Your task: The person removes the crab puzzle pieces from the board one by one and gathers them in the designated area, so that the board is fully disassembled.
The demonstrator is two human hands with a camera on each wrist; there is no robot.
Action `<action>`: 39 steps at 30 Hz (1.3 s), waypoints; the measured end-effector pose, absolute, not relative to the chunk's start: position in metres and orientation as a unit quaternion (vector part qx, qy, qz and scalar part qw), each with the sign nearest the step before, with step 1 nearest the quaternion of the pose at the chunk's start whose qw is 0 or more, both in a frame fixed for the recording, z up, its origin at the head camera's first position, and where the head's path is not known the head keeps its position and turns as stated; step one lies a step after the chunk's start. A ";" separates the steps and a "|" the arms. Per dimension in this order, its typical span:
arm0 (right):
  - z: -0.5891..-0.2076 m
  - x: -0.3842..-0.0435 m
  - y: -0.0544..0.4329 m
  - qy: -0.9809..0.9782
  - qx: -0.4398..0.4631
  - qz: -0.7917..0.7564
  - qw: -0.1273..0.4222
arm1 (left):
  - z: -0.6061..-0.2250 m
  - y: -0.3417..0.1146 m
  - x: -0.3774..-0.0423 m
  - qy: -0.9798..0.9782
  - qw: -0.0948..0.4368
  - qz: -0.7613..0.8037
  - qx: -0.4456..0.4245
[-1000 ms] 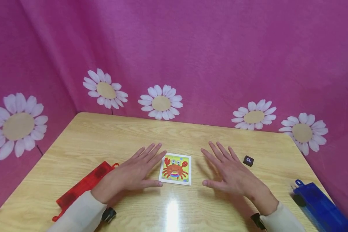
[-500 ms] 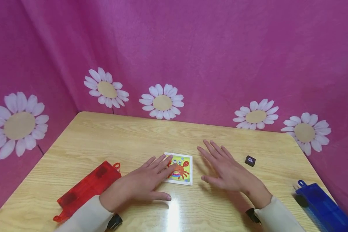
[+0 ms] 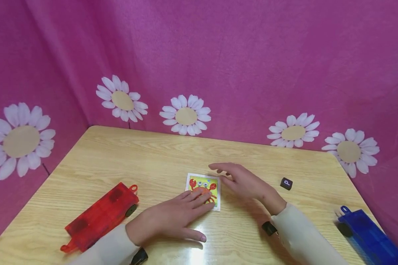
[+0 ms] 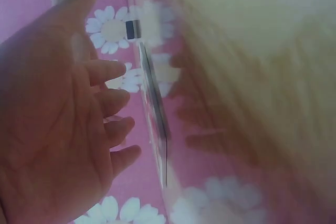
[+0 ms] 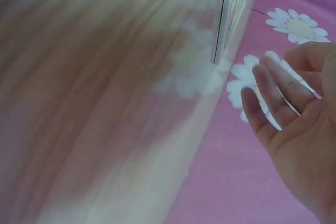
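Observation:
A square crab picture puzzle [image 3: 203, 183] with a white border lies flat on the table; in the left wrist view its thin edge [image 4: 156, 114] shows. My left hand [image 3: 175, 217] is held over its near part with fingers spread and straight. The left wrist view shows a gap between those fingertips and the puzzle. Beside the puzzle's far right corner is my right hand [image 3: 247, 182], fingers loosely bent and holding nothing. In the right wrist view the right hand [image 5: 299, 114] is apart from the puzzle [image 5: 226, 19].
On the left lies a red see-through toy wagon [image 3: 101, 213] with wheels. A blue one [image 3: 373, 235] stands at the right edge. A small black cube with a letter [image 3: 286, 183] sits right of the right hand. A pink flowered curtain [image 3: 219, 66] hangs behind the wooden table [image 3: 146, 154].
My left hand has moved right and nearer, now over the puzzle. My right hand has moved left toward the puzzle's far corner, and its fingers have bent. The puzzle lies about where it was.

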State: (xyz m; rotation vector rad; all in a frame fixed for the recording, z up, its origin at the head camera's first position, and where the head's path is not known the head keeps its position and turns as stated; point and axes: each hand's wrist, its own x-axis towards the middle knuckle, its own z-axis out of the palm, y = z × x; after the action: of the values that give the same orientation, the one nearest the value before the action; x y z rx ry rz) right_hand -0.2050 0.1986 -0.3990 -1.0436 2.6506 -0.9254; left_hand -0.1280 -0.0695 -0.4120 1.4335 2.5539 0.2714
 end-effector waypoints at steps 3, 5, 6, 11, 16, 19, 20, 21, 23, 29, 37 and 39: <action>-0.403 -0.214 0.188 0.859 -0.356 -0.352 0.108 | -0.414 -0.065 -0.128 0.862 0.087 0.086 0.493; -0.405 -0.220 0.180 0.849 -0.359 -0.368 0.124 | -0.415 -0.063 -0.128 0.861 0.085 0.085 0.494; -0.406 -0.222 0.176 0.846 -0.359 -0.372 0.128 | -0.415 -0.061 -0.129 0.860 0.087 0.087 0.495; -0.411 -0.233 0.164 0.845 -0.341 -0.386 0.146 | -0.414 -0.055 -0.133 0.852 0.091 0.089 0.508; -0.415 -0.238 0.159 0.833 -0.335 -0.406 0.172 | -0.416 -0.052 -0.137 0.848 0.114 0.102 0.508; -0.416 -0.240 0.157 0.822 -0.343 -0.417 0.179 | -0.417 -0.053 -0.138 0.850 0.143 0.125 0.492; -0.417 -0.240 0.156 0.820 -0.346 -0.419 0.181 | -0.417 -0.053 -0.139 0.850 0.153 0.135 0.486; -0.417 -0.240 0.156 0.818 -0.349 -0.419 0.181 | -0.418 -0.053 -0.139 0.850 0.162 0.143 0.481; -0.418 -0.240 0.156 0.816 -0.356 -0.418 0.180 | -0.419 -0.053 -0.140 0.850 0.175 0.156 0.473; -0.420 -0.240 0.155 0.816 -0.355 -0.417 0.186 | -0.423 -0.054 -0.141 0.841 0.205 0.196 0.461; -0.420 -0.240 0.154 0.824 -0.356 -0.403 0.182 | -0.428 -0.057 -0.143 0.822 0.241 0.245 0.454; -0.419 -0.238 0.153 0.828 -0.358 -0.393 0.177 | -0.429 -0.058 -0.143 0.818 0.250 0.254 0.452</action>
State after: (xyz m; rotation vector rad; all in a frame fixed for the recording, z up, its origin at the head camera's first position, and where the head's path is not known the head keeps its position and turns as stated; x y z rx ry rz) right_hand -0.2385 0.1529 -0.4185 -1.0146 2.3450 -1.1125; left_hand -0.1429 -0.0578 -0.4289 1.2307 2.2263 0.6922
